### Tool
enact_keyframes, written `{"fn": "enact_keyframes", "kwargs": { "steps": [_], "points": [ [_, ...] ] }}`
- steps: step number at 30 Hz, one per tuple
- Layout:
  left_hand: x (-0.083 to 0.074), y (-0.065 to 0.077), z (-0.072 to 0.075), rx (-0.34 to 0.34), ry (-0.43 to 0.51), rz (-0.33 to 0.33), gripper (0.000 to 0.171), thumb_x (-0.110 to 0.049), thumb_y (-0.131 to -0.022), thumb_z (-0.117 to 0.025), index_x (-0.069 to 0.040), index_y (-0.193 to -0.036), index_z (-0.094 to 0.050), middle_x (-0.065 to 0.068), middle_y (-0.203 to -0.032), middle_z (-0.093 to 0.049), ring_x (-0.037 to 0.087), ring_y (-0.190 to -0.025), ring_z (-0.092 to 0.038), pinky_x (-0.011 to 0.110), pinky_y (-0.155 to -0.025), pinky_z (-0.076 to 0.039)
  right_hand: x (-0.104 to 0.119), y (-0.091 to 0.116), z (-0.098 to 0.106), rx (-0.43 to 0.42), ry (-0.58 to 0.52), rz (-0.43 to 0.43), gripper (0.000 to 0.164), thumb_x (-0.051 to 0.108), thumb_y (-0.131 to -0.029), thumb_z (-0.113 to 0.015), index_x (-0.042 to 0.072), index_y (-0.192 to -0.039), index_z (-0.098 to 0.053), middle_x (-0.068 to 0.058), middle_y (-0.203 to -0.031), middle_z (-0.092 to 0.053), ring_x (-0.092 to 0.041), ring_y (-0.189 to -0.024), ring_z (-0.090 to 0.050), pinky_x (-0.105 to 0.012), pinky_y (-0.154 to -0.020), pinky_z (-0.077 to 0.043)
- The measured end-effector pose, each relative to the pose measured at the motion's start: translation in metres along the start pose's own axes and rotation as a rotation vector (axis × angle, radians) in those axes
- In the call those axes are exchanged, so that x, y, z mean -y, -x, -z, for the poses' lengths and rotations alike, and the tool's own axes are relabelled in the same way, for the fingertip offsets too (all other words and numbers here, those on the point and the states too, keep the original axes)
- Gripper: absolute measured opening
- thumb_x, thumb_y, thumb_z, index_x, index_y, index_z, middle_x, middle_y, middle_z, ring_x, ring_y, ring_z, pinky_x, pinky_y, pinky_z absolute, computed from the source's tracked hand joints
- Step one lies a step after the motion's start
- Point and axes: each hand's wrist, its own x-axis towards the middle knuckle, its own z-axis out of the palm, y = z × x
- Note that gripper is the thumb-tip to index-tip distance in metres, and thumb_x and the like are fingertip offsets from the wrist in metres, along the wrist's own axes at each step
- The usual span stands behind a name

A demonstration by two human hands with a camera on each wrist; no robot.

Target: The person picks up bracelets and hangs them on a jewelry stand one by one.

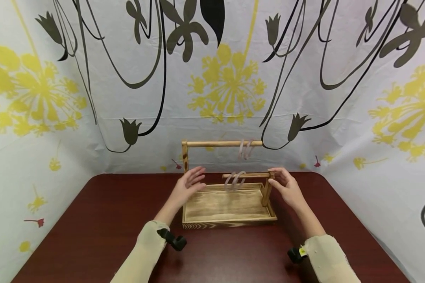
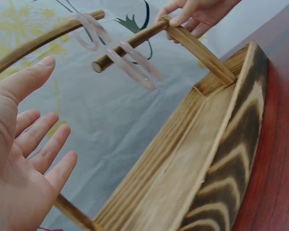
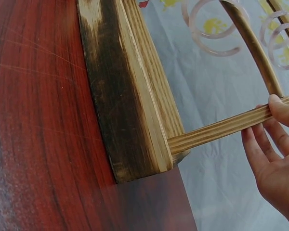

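A wooden bracelet stand [image 1: 226, 206] has a shallow tray base, a tall left post [image 1: 185, 156] with a long rod [image 1: 214, 144], and a shorter right post [image 1: 266, 195] with a lower rod [image 1: 258, 175]. My right hand [image 1: 287, 189] pinches the top of the right post between thumb and fingers. My left hand [image 1: 187, 188], fingers spread and holding nothing, is beside the left post; in the left wrist view its palm shows bare. Two pale pink bangles [image 2: 93, 28] hang on the upper rod, and two more bangles [image 2: 130, 70] on the lower one.
The stand is on a dark red wooden table [image 1: 127, 212] near its back edge. Behind and at both sides hangs a white curtain [image 1: 102, 98] with yellow and grey flower prints. A black wrist camera [image 1: 173, 239] sits at my left cuff, another camera [image 1: 296, 255] at my right.
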Motion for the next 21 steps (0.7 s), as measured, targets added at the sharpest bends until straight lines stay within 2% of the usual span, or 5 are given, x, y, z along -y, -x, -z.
{"fn": "enact_keyframes", "kwargs": {
  "steps": [4, 11, 16, 21],
  "points": [
    [-0.007, 0.003, 0.007, 0.007, -0.011, -0.031, 0.063, -0.015, -0.097, -0.066, -0.019, -0.153, -0.038, 0.009, -0.156, -0.045, 0.031, -0.141, -0.046, 0.037, -0.108, -0.049, 0.004, 0.000, 0.002, 0.002, 0.001, -0.007, 0.031, 0.004, -0.096, -0.064, -0.004, -0.126, -0.058, -0.002, -0.111, -0.066, 0.010, -0.100, -0.056, -0.007, -0.084, -0.046],
    [-0.017, 0.010, 0.019, 0.020, -0.010, -0.089, 0.063, -0.010, -0.097, -0.064, -0.015, -0.154, -0.037, 0.012, -0.155, -0.045, 0.036, -0.140, -0.045, 0.027, -0.102, -0.052, 0.006, -0.002, 0.004, 0.040, 0.027, -0.023, 0.033, 0.007, -0.096, -0.065, -0.004, -0.127, -0.057, -0.021, -0.119, -0.065, 0.012, -0.102, -0.055, -0.006, -0.085, -0.045],
    [-0.026, 0.013, 0.026, 0.034, -0.003, -0.086, 0.063, -0.012, -0.098, -0.064, -0.014, -0.154, -0.035, 0.013, -0.156, -0.044, 0.035, -0.140, -0.046, 0.023, -0.099, -0.053, 0.006, -0.005, 0.008, 0.067, 0.055, -0.046, 0.034, 0.009, -0.096, -0.065, -0.005, -0.126, -0.058, -0.025, -0.123, -0.064, 0.014, -0.103, -0.055, -0.006, -0.086, -0.046],
    [-0.035, 0.013, 0.033, 0.042, 0.007, -0.100, 0.064, -0.008, -0.097, -0.063, -0.011, -0.154, -0.035, 0.017, -0.156, -0.042, 0.037, -0.140, -0.045, 0.020, -0.098, -0.051, 0.013, -0.011, 0.016, 0.125, 0.082, -0.096, 0.035, 0.015, -0.097, -0.065, 0.000, -0.128, -0.059, -0.023, -0.127, -0.063, 0.012, -0.101, -0.057, -0.011, -0.083, -0.050]
  ]
}}
